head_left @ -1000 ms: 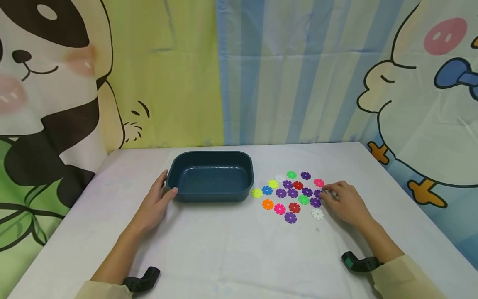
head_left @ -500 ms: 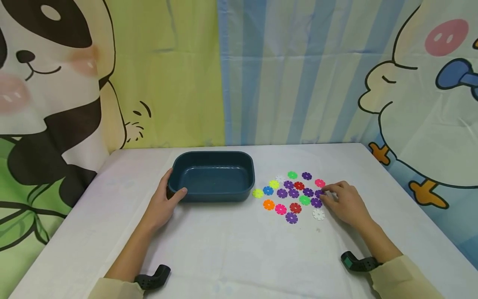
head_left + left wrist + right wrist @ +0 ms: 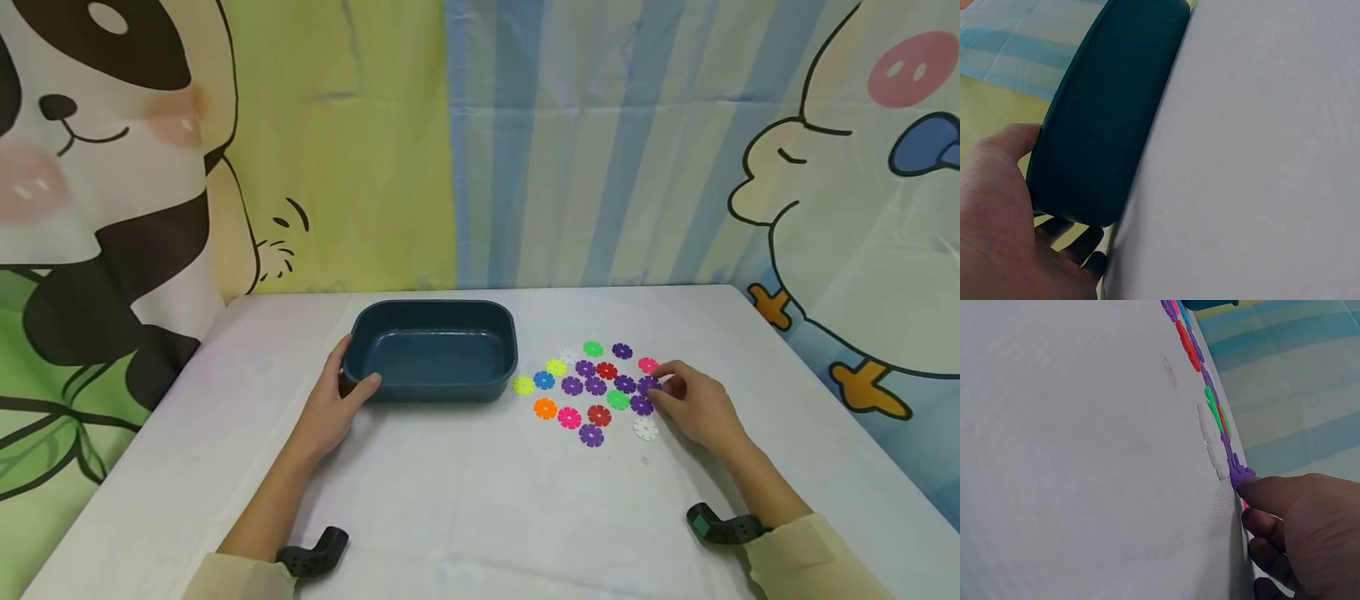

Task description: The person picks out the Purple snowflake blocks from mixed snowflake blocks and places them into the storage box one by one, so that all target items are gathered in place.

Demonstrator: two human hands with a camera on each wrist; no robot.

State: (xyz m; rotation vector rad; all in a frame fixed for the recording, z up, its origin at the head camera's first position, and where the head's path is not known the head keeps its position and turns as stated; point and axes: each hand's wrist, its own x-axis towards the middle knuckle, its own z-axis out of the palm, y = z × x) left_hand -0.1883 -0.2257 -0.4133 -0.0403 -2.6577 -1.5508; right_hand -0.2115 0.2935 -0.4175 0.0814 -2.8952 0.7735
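Note:
A dark teal plastic bin [image 3: 435, 393] stands on the table. My left hand [image 3: 326, 412] grips its left end, the thumb at the near corner by the rim; in the left wrist view, the other fingers [image 3: 1082, 244] reach around the end wall. To the bin's right lie several notched plastic discs in purple, red, green, yellow, pink, blue, orange and white. My right hand [image 3: 699, 408] is at the right edge of this spread, thumb and forefinger pinching a purple notched disc [image 3: 1239, 476]. In the right wrist view that disc tilts up at the thumb tip.
A white cloth covers the table [image 3: 465, 492]. Close to my right hand lie a white disc [image 3: 646, 428] and a pink disc [image 3: 648, 365]. Printed curtains [image 3: 585, 167] hang behind the table and along both sides. A black band sits on each wrist.
My left hand has moved right, closing around the bin's left end with the thumb at its near corner. My right hand stays by the discs; the purple disc at its fingertips shows more clearly.

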